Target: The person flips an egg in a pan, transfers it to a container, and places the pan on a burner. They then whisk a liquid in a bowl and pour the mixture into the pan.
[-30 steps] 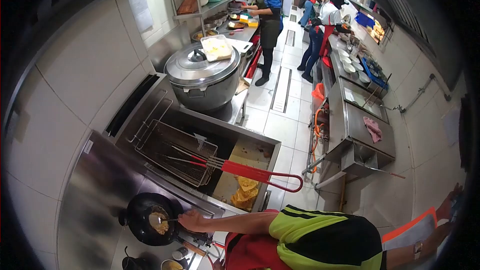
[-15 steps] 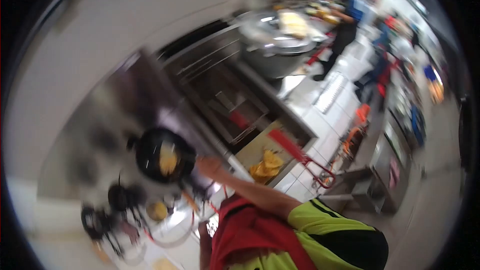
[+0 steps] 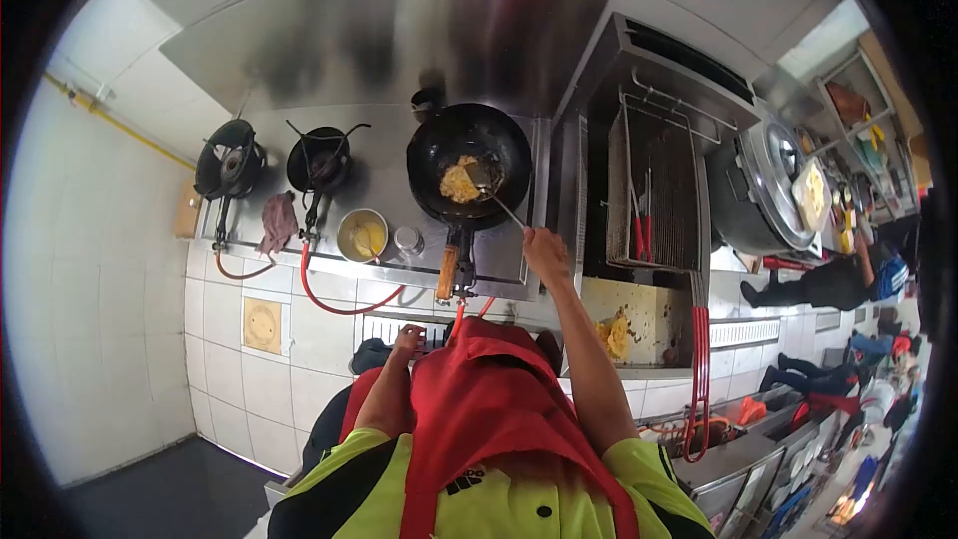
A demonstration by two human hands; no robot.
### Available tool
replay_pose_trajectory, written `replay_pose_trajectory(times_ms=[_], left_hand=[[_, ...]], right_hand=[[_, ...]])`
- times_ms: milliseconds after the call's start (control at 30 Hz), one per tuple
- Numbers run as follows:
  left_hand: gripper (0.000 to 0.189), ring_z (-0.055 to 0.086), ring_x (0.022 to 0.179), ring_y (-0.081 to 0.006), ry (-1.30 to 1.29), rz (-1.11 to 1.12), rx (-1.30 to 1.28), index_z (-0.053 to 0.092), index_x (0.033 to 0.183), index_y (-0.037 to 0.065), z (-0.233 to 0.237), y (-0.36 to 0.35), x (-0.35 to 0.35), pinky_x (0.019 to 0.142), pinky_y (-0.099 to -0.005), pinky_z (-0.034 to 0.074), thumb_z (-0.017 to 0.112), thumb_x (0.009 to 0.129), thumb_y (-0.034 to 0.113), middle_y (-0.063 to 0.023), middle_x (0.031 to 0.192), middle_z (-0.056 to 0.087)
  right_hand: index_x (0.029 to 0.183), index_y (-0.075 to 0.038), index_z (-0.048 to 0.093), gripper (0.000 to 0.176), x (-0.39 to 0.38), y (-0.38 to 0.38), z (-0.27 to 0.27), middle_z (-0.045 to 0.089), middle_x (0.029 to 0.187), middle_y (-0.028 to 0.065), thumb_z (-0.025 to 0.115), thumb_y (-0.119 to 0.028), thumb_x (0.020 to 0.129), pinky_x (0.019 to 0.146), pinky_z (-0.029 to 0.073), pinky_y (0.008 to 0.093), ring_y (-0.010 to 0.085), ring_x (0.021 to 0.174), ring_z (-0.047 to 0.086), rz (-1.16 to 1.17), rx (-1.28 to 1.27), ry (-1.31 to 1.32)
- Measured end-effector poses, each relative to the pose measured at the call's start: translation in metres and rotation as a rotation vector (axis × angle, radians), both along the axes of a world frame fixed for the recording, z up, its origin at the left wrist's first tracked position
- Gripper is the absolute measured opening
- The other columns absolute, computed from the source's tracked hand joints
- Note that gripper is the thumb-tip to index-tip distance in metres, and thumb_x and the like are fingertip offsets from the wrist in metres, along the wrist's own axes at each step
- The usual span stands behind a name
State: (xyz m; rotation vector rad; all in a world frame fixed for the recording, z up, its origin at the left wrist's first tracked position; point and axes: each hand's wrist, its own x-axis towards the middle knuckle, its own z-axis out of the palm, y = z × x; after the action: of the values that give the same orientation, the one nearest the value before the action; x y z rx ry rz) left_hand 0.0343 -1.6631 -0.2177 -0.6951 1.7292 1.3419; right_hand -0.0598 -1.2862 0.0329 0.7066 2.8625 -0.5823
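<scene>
A black wok (image 3: 424, 170) sits on the stove, with a yellow-brown fried egg (image 3: 459, 184) inside. My right hand (image 3: 546, 255) is closed round the handle of a metal spatula (image 3: 479, 177), whose blade rests against the egg. The wok's wooden handle (image 3: 447, 271) points toward me. My left hand (image 3: 407, 339) is low beside my red apron (image 3: 479, 389), below the stove's front edge; its fingers are too small and partly hidden to read. Left of the wok stand a metal bowl (image 3: 361, 235) of yellow liquid with a utensil in it and a small clear container (image 3: 408, 240).
Two burners (image 3: 319, 160) (image 3: 231, 162) and a cloth (image 3: 277, 223) are on the left. A fryer basket (image 3: 654, 185) with red-handled tongs (image 3: 641, 230) lies right, above a tray of fried food (image 3: 614, 334). A large lidded pot (image 3: 748, 190) stands beyond; people (image 3: 838, 279) are further right.
My view has swung round to face the stove and is sharper. The spatula now shows clearly in the wok; before, the wok and my right hand were blurred.
</scene>
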Motion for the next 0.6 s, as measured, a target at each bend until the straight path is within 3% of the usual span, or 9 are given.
replay_pose_trajectory(times_ms=[67, 167, 233, 300, 400, 500, 567, 600], left_hand=[[0.024, 0.062, 0.063, -0.0186, -0.009, 0.014, -0.006, 0.061, 0.11, 0.013, 0.008, 0.001, 0.001, 0.053, -0.0371, 0.052, 0.047, 0.1, 0.031, -0.0068, 0.087, 0.066], [0.024, 0.061, 0.062, -0.0184, 0.009, 0.082, 0.083, 0.062, 0.109, 0.012, 0.0, -0.003, 0.003, 0.05, -0.0372, 0.051, 0.048, 0.099, 0.029, -0.0074, 0.084, 0.065], [0.023, 0.06, 0.062, -0.0187, 0.007, 0.093, 0.07, 0.061, 0.109, 0.012, 0.0, -0.004, 0.002, 0.049, -0.0368, 0.051, 0.049, 0.098, 0.028, -0.008, 0.085, 0.065], [0.023, 0.06, 0.062, -0.0189, 0.003, 0.095, 0.061, 0.061, 0.11, 0.012, 0.001, 0.0, -0.001, 0.048, -0.0365, 0.05, 0.049, 0.097, 0.027, -0.0086, 0.086, 0.065], [0.026, 0.061, 0.063, -0.0206, -0.014, 0.084, 0.045, 0.06, 0.113, 0.012, 0.01, 0.004, -0.004, 0.049, -0.0369, 0.05, 0.05, 0.097, 0.03, -0.0116, 0.094, 0.065], [0.026, 0.062, 0.067, -0.0219, 0.132, 0.044, 0.094, 0.06, 0.114, 0.013, -0.035, -0.004, 0.004, 0.052, -0.0376, 0.051, 0.05, 0.097, 0.031, -0.0124, 0.096, 0.065], [0.026, 0.063, 0.07, -0.0227, 0.089, 0.068, 0.098, 0.06, 0.114, 0.013, -0.042, -0.001, 0.004, 0.056, -0.0376, 0.053, 0.05, 0.097, 0.03, -0.0128, 0.098, 0.065], [0.026, 0.063, 0.071, -0.0231, 0.071, 0.051, 0.07, 0.059, 0.114, 0.011, -0.038, 0.0, 0.004, 0.058, -0.0376, 0.054, 0.05, 0.097, 0.029, -0.0132, 0.097, 0.065]], right_hand=[[0.099, -0.005, 0.068, 0.041, -0.001, -0.008, 0.0, 0.071, 0.091, 0.022, 0.042, -0.035, 0.101, 0.078, 0.055, 0.0509, 0.0422, 0.088, 0.069, 0.034, -0.001, -0.032], [0.099, -0.004, 0.068, 0.042, -0.001, -0.022, 0.012, 0.071, 0.088, 0.0222, 0.042, -0.037, 0.101, 0.077, 0.055, 0.0517, 0.0426, 0.085, 0.069, 0.082, 0.026, 0.132], [0.095, -0.005, 0.068, 0.04, -0.003, -0.037, 0.034, 0.071, 0.082, 0.0204, 0.044, -0.037, 0.1, 0.075, 0.058, 0.0475, 0.0389, 0.083, 0.071, 0.032, 0.023, 0.059], [0.097, -0.005, 0.067, 0.04, -0.003, -0.044, 0.034, 0.07, 0.082, 0.0217, 0.043, -0.037, 0.101, 0.075, 0.057, 0.0502, 0.0404, 0.082, 0.07, 0.094, 0.032, 0.033], [0.098, -0.006, 0.065, 0.038, 0.003, -0.05, 0.022, 0.07, 0.082, 0.0225, 0.042, -0.036, 0.101, 0.075, 0.056, 0.0527, 0.0416, 0.08, 0.07, 0.159, 0.046, 0.028], [0.097, -0.008, 0.065, 0.035, 0.004, -0.045, 0.012, 0.07, 0.081, 0.022, 0.043, -0.035, 0.101, 0.075, 0.056, 0.0524, 0.0415, 0.08, 0.07, 0.149, 0.062, 0.048], [0.097, -0.008, 0.065, 0.035, 0.004, -0.038, 0.013, 0.07, 0.081, 0.0219, 0.044, -0.035, 0.101, 0.075, 0.056, 0.0523, 0.0417, 0.08, 0.07, 0.133, 0.068, 0.041], [0.096, -0.008, 0.065, 0.033, 0.003, -0.034, 0.017, 0.07, 0.078, 0.0174, 0.045, -0.034, 0.1, 0.071, 0.056, 0.0488, 0.0368, 0.077, 0.071, 0.152, 0.161, 0.061]])
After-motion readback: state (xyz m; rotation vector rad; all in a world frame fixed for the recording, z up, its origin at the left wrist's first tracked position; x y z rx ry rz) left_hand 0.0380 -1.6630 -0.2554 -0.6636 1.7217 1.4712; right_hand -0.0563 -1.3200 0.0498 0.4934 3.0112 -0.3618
